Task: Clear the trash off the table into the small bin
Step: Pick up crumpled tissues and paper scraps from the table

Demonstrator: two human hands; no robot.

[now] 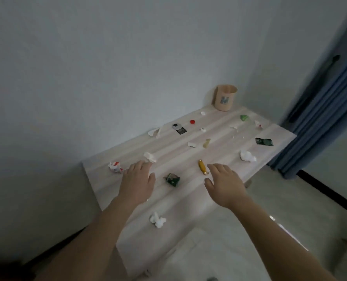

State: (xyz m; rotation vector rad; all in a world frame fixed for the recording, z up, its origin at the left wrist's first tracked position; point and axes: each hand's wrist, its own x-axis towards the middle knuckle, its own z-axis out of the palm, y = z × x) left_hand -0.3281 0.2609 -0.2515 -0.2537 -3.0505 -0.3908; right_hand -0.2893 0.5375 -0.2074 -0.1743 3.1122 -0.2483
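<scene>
Now both hands hover over the pale wood-grain table point(180, 205) with fingers spread and loose, holding nothing. The left hand point(137, 183) has its fingertips at a crumpled white tissue point(150, 157); whether they touch it I cannot tell. The right hand point(225, 185) is just beside a yellow twisted candy wrapper point(202, 166). Between the hands lies a creased dark green foil wrapper point(172, 179). The small bin point(225, 97), round, beige and smooth, stands upright at the far end, well apart from both hands.
</scene>
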